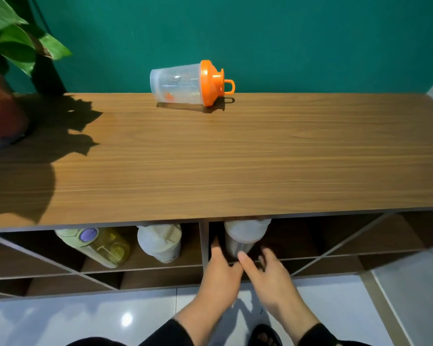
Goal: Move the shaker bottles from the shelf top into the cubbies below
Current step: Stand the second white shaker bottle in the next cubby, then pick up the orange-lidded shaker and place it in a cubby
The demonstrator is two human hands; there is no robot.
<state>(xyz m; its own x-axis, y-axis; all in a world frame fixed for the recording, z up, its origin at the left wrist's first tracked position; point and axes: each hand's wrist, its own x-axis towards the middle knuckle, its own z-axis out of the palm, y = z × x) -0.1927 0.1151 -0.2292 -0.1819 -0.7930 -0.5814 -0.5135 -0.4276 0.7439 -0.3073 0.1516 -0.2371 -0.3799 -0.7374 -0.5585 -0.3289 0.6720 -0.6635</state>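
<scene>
A clear shaker bottle with an orange lid (185, 84) lies on its side at the back of the wooden shelf top (235, 158), lid pointing right. In the cubby under the middle stands a white-lidded grey shaker bottle (245, 233). My left hand (220, 268) is at its lower left and my right hand (268, 270) at its lower right. The fingers of both are spread around the base, and the right thumb touches it. The cubby to the left holds a yellow-green bottle with a purple button (98, 243) and a white shaker bottle (160, 242).
A potted plant (8, 78) stands at the shelf top's left end and casts a shadow across the wood. A green wall runs behind the shelf. The cubby (335, 236) to the right holds nothing I can see. Glossy white floor tiles (85, 318) lie below.
</scene>
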